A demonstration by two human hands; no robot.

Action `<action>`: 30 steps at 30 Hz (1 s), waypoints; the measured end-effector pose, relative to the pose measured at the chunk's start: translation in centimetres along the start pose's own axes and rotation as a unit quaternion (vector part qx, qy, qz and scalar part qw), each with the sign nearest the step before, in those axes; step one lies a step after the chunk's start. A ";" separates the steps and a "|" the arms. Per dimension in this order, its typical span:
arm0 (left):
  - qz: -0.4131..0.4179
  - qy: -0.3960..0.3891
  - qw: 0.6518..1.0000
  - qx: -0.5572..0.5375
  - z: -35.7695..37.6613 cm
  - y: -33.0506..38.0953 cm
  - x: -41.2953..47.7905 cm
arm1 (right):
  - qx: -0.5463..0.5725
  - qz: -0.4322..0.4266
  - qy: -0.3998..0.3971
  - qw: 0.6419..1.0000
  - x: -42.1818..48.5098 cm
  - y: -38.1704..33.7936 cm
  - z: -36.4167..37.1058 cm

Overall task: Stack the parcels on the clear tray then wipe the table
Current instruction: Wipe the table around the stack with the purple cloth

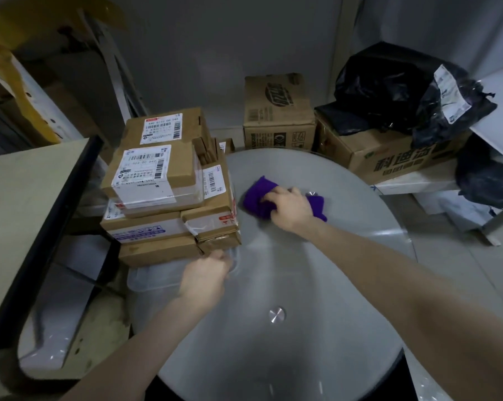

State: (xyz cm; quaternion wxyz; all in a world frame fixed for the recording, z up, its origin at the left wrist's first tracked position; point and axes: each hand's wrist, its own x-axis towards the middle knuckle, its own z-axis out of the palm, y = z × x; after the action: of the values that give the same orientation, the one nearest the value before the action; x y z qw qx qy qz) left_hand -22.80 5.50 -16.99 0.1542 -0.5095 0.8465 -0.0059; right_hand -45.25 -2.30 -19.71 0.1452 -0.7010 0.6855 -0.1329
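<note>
A round grey glass desk (pixel 273 357) fills the lower half of the view, seen from above, with a small metal stud (pixel 277 314) set in it nearest the viewer. Two bare forearms reach forward over it.

Just beyond the stud, the left hand (pixel 204 277) rests on the near right corner of the clear tray (pixel 157 277), which sits at the desk's left edge. Its grip is curled closed on the tray's rim, apparently steadying it. On the tray, behind that hand, stand the stacked parcels (pixel 169 192): brown cardboard boxes with white shipping labels, several layers high, the upper ones sitting slightly askew.

Right of the stack and a little farther off, the right hand (pixel 289 208) presses flat on a purple cloth (pixel 262 202), fingers bunched closed over it, holding it against the desk. The cloth lies just beside the stack without touching it.

Stacking looks finished; wiping appears to be under way. To do it well, the cloth should probably be kept flat under an even palm and worked in overlapping passes from the far side toward the viewer, steering clear of the stack so the loose upper boxes are not nudged.

Farthest away, beyond the desk, cardboard cartons (pixel 277 111) and black plastic bags (pixel 403 88) stand against a grey wall.
</note>
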 end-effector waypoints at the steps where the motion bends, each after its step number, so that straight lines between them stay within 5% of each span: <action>1: 0.000 -0.006 1.000 0.003 -0.1 0.0 0.0 | 0.041 0.009 0.038 0.998 0.9 0.8 -0.7; 4: -0.001 -0.012 1.000 0.004 -0.3 0.0 0.2 | 0.077 0.160 0.149 0.973 4.6 4.0 -2.8; 7: 0.011 -0.018 1.000 0.002 -0.3 0.0 0.3 | 0.026 0.259 0.036 0.965 7.3 4.9 -3.1; 15: 0.044 0.013 0.999 -0.015 -1.1 0.1 0.4 | -0.010 -0.030 -0.093 0.995 11.1 -0.9 0.1; 30: 0.025 0.015 0.999 0.040 0.3 0.1 0.8 | 0.021 -0.167 -0.116 0.979 -8.6 1.1 0.0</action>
State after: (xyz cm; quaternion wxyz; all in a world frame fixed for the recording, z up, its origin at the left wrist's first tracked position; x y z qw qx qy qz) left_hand -23.10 4.89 -17.48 0.1624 -0.4811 0.8604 -0.0436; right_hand -46.50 6.23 -20.03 0.2143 -0.8129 0.5343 -0.0878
